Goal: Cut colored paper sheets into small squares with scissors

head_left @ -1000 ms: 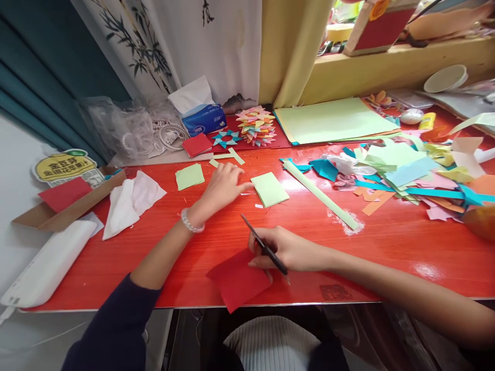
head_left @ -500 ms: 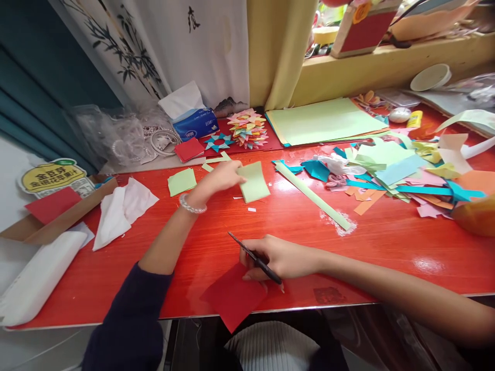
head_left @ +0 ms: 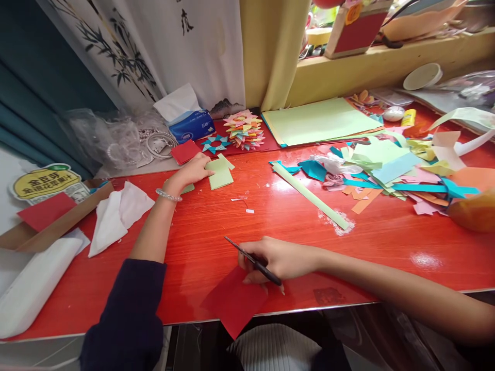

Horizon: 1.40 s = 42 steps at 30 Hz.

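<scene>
Toward the back left of the red table, my left hand (head_left: 196, 169) has its fingers on the left edge of a light green paper square (head_left: 221, 174). Another green paper (head_left: 188, 188) shows partly beneath that hand. Near the front edge, my right hand (head_left: 266, 260) is closed round black scissors (head_left: 266, 272), whose blades point up and left. A red paper square (head_left: 236, 304) lies under the fingers of my right hand and juts past the table edge.
Right of centre lies a long green strip (head_left: 311, 196), beside a heap of coloured scraps (head_left: 390, 165). Green sheets (head_left: 320, 121), a star-shaped paper stack (head_left: 244, 130) and a tissue pack (head_left: 191, 125) stand along the back. White tissues (head_left: 116, 214) are at left.
My left hand has moved left, bringing the green square from mid-table to beside the back-left green papers. My right hand still holds the scissors in the same place. The view has shifted slightly.
</scene>
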Tool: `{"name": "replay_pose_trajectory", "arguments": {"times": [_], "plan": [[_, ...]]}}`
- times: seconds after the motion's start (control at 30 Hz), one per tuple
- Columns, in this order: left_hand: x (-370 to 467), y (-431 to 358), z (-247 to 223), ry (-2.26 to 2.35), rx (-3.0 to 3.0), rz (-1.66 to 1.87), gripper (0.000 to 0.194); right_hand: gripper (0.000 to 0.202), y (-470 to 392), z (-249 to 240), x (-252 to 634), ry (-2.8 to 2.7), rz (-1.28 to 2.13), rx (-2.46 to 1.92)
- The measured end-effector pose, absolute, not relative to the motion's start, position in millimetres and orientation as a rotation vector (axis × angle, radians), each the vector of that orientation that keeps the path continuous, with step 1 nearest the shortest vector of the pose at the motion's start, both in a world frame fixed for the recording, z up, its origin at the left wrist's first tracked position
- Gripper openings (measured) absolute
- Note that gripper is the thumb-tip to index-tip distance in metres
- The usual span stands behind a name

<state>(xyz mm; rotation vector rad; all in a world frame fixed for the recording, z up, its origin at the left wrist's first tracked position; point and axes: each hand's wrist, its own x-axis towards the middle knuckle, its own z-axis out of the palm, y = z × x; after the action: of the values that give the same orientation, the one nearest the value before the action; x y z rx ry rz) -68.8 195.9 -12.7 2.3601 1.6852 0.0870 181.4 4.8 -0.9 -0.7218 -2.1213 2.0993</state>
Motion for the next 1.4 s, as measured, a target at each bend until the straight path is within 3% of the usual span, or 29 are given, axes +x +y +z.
{"name": "replay_pose_trajectory", "arguments": {"times": [0.47,0.7,0.8,0.93,1.0,1.1,1.23,1.4], "plan": [[-52.6,197.4,-3.9,1.603,2.331,0.101,0.048,0.022,6.2,-1.8,181.0,-2.142,2.091,-0.705],[-38.0,220.4,5.4,1.507,2.361,-0.049,0.050,0.021,7.2,-3.2,180.8,-2.150,2.091,-0.705],[-35.3,224.3,6.6,1.536,2.365,-0.062,0.043,0.022,7.6,-2.4,180.7,-2.139,2.126,-0.707],[-35.0,224.0,2.4,1.561,2.355,-0.033,0.013,0.022,7.7,-1.6,179.5,-2.152,2.113,-0.713],[-34.8,223.0,0.9,1.572,2.350,-0.001,0.015,0.022,7.6,-1.8,179.1,-2.144,2.123,-0.708],[-30.2,219.2,3.4,1.539,2.357,0.083,0.023,0.023,7.6,-2.6,179.7,-2.125,2.161,-0.687],[-6.9,207.9,16.7,1.425,2.371,0.274,0.016,0.026,7.3,-1.3,182.7,-2.055,2.192,-0.632],[62.3,195.7,31.3,1.182,2.123,0.862,0.013,0.036,1.6,15.5,188.2,-1.638,2.503,-0.411]]}}
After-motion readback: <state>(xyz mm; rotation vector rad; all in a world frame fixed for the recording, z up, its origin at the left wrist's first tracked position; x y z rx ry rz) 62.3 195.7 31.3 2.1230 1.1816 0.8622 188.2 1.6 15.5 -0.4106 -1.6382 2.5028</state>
